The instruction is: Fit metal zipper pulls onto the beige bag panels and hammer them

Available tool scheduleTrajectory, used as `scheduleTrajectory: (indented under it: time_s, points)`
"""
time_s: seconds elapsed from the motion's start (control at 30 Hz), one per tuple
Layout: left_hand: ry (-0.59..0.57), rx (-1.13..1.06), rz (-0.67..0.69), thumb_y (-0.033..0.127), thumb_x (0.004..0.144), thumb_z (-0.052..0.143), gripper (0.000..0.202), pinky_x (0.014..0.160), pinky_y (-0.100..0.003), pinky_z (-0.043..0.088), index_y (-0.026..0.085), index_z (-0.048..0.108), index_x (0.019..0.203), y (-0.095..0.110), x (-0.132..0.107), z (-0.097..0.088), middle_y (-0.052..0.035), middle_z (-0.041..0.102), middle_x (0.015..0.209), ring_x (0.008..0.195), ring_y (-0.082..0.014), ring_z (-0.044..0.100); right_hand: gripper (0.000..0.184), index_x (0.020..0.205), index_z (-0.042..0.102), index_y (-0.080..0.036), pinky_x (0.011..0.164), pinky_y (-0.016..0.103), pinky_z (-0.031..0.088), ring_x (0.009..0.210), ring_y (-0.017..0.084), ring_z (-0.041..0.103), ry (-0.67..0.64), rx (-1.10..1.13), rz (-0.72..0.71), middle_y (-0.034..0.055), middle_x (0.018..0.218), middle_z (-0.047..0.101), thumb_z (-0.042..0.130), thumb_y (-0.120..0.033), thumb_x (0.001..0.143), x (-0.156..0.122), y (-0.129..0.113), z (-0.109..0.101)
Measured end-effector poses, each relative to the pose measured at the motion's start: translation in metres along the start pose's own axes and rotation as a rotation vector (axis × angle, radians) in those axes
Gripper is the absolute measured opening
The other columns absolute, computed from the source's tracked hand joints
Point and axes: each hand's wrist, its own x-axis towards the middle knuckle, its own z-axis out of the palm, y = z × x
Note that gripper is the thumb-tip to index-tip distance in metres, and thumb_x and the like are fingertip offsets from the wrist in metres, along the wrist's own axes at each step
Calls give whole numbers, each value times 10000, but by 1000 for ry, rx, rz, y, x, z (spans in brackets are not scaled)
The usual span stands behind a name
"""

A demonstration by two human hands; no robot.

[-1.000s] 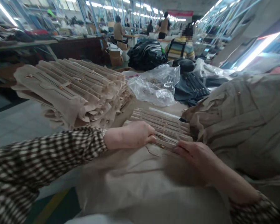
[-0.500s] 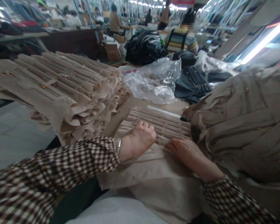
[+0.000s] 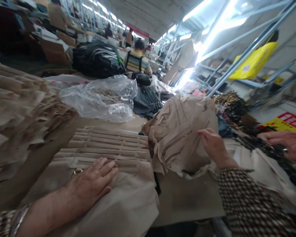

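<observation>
My left hand lies flat, fingers stretched out, on the top of several overlapping beige fabric panels. Each panel has a long zipper strip, and the strips are fanned out away from me. Close to my left fingers, a round metal ring shows on the top panel. On the right, a crumpled heap of beige zippered pieces sits on the table. My right hand is at the right side of this heap, its fingers pinched together on the beige fabric; exactly what lies between the fingertips is blurred.
A tall stack of beige panels stands at the left. Behind lie a clear plastic bag and dark zippered fabric. A seated person is farther back. Black straps and pink fabric lie at the right.
The view has swung to the right. My right hand has left the fanned panels and moved to the beige heap. My left hand has gone from curled to flat on the panels.
</observation>
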Motion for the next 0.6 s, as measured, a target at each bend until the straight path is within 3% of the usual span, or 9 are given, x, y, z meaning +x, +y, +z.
scheduleTrajectory:
  time_s: [0.1,0.23,0.37,0.47,0.57,0.6]
  points:
    - [-4,-11,23,229,877,589,429,1093,-495,431,230,629,1304,-10,14,-4,-77,605,1377,1282,-331,489,378,1121,710,-182,825,389,523,999,259,620,-108,-148,-121,134,1050,677,388,-139,928,3,40,6]
    - [-17,-46,-2,227,894,587,408,1103,-494,422,214,623,1300,-15,25,-7,-95,593,1380,1291,-318,475,411,1160,714,-172,873,379,506,1059,258,605,-151,-231,-253,151,1129,661,408,-67,906,3,54,11]
    - [-80,-63,-41,261,920,577,405,1130,-490,395,216,588,1322,-13,29,-19,-95,529,1447,1341,-305,425,392,1086,768,-219,912,376,469,1062,242,603,-139,-195,-331,166,1126,680,469,-48,897,4,72,14]
    - [-130,-78,-42,299,932,569,397,1141,-489,379,200,577,1316,-13,33,-28,-101,514,1451,1338,-301,421,368,942,806,-238,944,418,430,1080,254,597,-138,-119,-377,191,1082,703,582,16,799,17,88,21]
    - [-135,-67,-55,331,931,575,397,1141,-510,367,191,581,1302,-15,36,-32,-118,510,1451,1325,-309,432,420,798,808,-275,901,439,428,998,230,625,-154,-2,-346,185,989,730,587,75,730,35,90,16]
    - [-133,-59,-58,333,928,579,402,1143,-515,362,188,579,1303,-15,36,-32,-121,511,1449,1325,-311,435,420,748,801,-283,869,427,439,939,211,639,-104,46,-295,176,936,736,575,71,741,39,85,9]
